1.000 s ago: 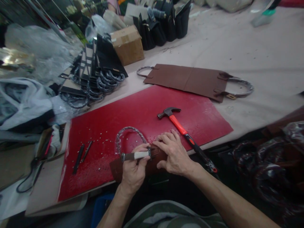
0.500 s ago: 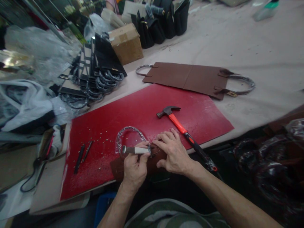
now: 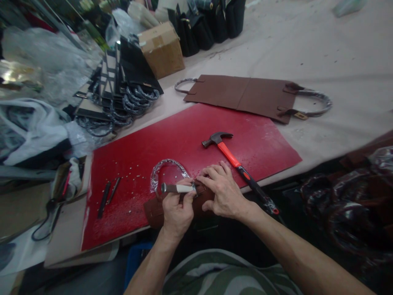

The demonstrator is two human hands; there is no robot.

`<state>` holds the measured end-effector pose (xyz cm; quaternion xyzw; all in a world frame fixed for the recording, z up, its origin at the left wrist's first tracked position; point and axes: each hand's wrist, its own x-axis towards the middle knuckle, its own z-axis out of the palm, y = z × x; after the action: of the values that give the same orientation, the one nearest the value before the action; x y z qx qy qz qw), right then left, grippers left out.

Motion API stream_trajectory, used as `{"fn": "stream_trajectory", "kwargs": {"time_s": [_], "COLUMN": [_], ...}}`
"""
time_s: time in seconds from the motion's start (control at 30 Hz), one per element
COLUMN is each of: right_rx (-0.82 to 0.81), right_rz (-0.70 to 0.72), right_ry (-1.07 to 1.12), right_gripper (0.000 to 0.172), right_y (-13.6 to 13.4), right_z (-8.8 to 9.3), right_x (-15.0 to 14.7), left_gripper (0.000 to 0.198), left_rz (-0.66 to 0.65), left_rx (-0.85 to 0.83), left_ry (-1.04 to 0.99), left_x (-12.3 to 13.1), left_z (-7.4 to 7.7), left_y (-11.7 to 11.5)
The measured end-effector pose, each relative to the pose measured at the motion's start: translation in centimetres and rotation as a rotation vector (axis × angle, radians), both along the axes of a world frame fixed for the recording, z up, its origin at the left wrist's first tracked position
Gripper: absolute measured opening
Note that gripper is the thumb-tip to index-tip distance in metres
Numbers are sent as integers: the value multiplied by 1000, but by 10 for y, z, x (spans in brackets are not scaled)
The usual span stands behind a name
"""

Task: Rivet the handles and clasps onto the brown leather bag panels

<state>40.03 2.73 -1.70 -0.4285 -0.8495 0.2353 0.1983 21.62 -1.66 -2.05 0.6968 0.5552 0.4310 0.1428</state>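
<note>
Here we are at the near edge of the desk, where a red mat lies flat. Right at that near edge we see the left hand closed tight round a short tool with a pale grip. The tool lies almost level, its metal butt pointing towards the left edge of the desk and its tip towards the right hand. That right hand lies open on top of a brown leather piece, fingers bent and spread, pressing it down, with the fingertips just beside the tool's tip. The leather piece sits on the mat's near edge and hangs partly over it. A handle loop wrapped in clear plastic arches up from the piece, just beyond the left hand's fingers.

Now out across the mat: a hammer with an orange and black shaft lies just beyond the right hand, head towards the far edge of the desk. Tiny metal studs are scattered left of the loop, and 2 dark rods lie near the mat's left edge. Beyond the mat we see a flat brown panel with a wrapped handle at each end. Towards the far left corner of the desk there's a pile of black panels and a cardboard box.
</note>
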Motion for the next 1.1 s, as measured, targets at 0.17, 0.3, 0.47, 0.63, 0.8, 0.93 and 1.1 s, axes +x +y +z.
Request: {"fn": "stream_trajectory", "kwargs": {"time_s": [0.17,0.3,0.47,0.63,0.8,0.93,1.1], "right_rx": [17,37,37,26,72,145,-318], "right_rz": [0,0,14,47,-34,-388,-554], "right_ry": [-8,-7,-15,12,176,16,-72], "right_gripper": [74,74,80,75,51,30,12], "right_y": [0,-1,-1,0,-3,-7,3], "right_z": [-1,-1,-2,-1,7,19,29], "right_x": [0,0,1,3,23,50,65], "left_gripper": [9,10,13,13,12,14,17], "left_rz": [-21,-30,-51,-63,-69,-62,-81], "left_rx": [71,79,82,108,120,103,65], "left_ry": [37,48,33,55,44,-12,-43], "left_x": [2,4,6,9,10,11,14], "left_z": [-2,-3,-7,-11,-14,-16,-15], "left_y": [0,0,1,1,1,2,4]}}
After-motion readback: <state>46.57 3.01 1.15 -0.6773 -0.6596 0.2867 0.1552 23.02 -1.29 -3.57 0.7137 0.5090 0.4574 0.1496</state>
